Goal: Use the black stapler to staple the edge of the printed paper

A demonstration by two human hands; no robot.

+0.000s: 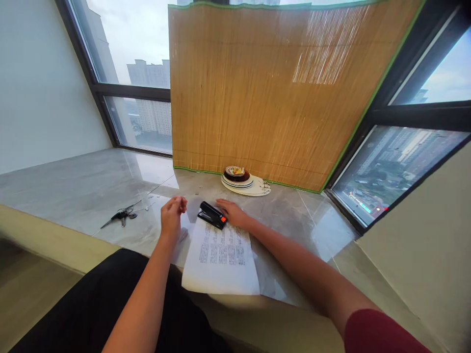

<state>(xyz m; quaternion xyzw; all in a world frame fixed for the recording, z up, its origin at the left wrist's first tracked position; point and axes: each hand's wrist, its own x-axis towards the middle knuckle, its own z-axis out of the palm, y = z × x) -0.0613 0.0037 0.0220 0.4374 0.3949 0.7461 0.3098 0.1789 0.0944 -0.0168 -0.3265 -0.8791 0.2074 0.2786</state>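
A black stapler (209, 214) with an orange-red patch at its near end lies across the top of a printed sheet of paper (221, 257). The sheet's lower edge hangs over the front of the ledge. To the stapler's left, my left hand (172, 213) is raised slightly with fingers curled together in a pinch; anything between them is too small or hidden to make out. Just right of the stapler, my right hand (232, 214) lies low with its fingers stretched out past the stapler's far side. Whether it touches the stapler I cannot tell.
A bunch of keys (123, 214) lies to the left on the grey tiled ledge (91, 181). Stacked plates (237, 182) stand at the back, before a bamboo blind (257, 98). Small bits (147, 208) lie near the keys. Windows border both sides.
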